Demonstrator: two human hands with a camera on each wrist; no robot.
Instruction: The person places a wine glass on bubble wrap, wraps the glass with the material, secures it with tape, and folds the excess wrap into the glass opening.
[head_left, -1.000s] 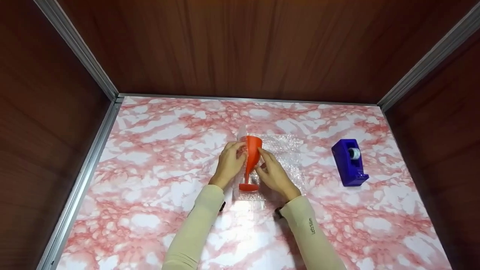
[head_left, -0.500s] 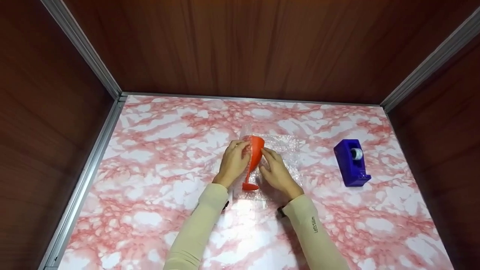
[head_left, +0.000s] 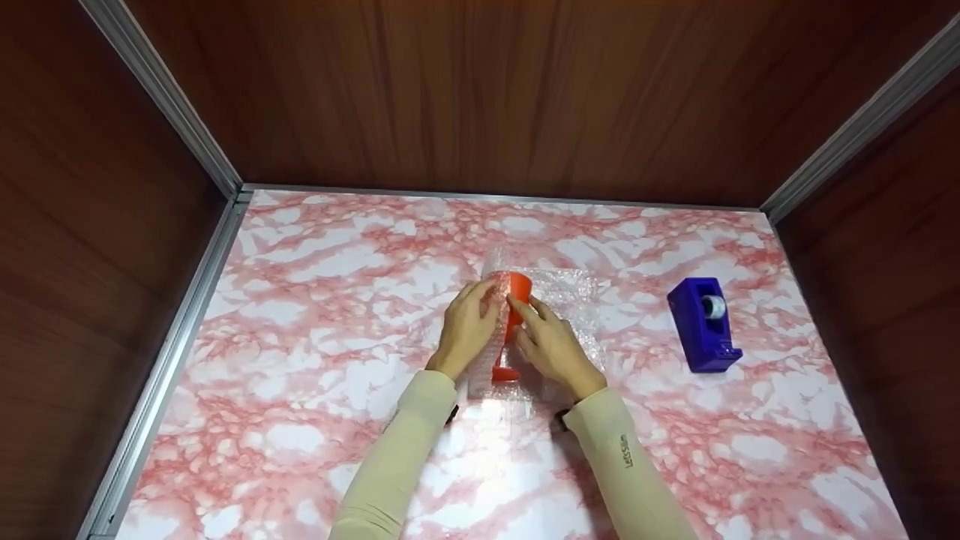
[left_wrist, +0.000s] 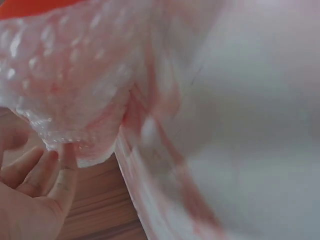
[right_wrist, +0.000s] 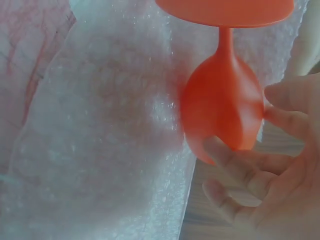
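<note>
An orange goblet (head_left: pixel 517 289) lies on a sheet of bubble wrap (head_left: pixel 574 289), its foot toward the person. On the left, one side of the wrap is folded up and over the goblet, covering part of its bowl and stem. My left hand (head_left: pixel 466 328) holds this flap by its edge; fingers curl at the bubble wrap (left_wrist: pixel 65 95) in the left wrist view. My right hand (head_left: pixel 555 346) is on the goblet's other side, with the index finger touching the top of the bowl. In the right wrist view, spread fingers (right_wrist: pixel 235 167) touch the orange bowl (right_wrist: pixel 220 107).
A blue tape dispenser (head_left: pixel 705 326) with a roll of clear tape stands to the right on the pink-and-white marbled table (head_left: pixel 300 450). Dark wooden panels (head_left: pixel 480 97) framed by metal rails enclose the back and both sides.
The left hand has drawn the wrap flap further over the goblet, which has shifted slightly right. The right index finger has moved from the bowl's side onto its top.
</note>
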